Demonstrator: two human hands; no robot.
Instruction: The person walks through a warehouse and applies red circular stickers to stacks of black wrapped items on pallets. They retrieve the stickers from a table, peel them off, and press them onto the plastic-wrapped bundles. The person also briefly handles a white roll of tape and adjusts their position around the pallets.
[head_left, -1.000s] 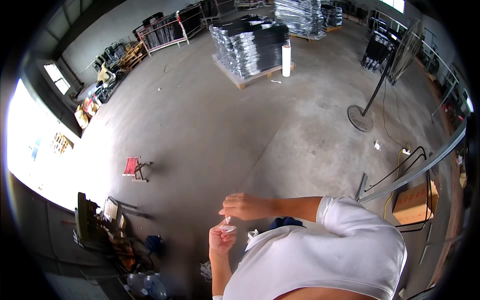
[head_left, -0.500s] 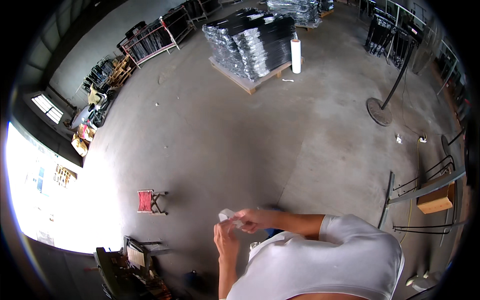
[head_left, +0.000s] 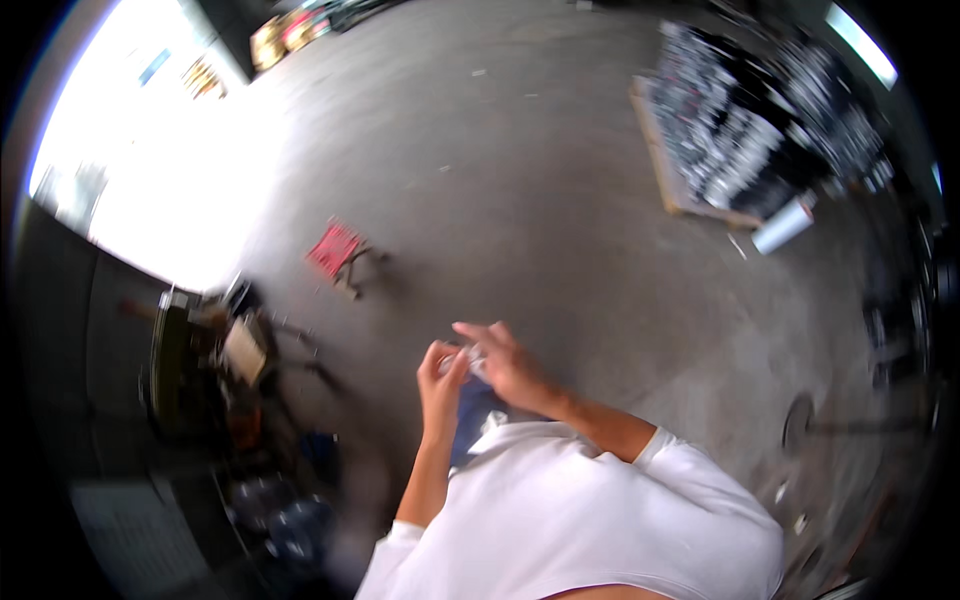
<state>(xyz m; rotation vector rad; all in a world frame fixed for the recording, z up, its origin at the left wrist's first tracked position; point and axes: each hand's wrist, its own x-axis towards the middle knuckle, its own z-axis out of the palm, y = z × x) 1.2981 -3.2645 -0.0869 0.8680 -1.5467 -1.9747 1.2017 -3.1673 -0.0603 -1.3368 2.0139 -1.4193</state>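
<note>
Just in front of the white shirt [head_left: 570, 500], a small white piece [head_left: 477, 362] is held up between the two hands. It is pinched by the left hand [head_left: 436, 376], thumb and forefinger drawn together. The right hand [head_left: 507, 370] is placed beside it, fingers extended and loosely parted; whether it is also gripped there cannot be told for blur. Beyond, a red stool [head_left: 335, 248] is seen at left, and a wrapped stack [head_left: 735, 130] at right.
</note>
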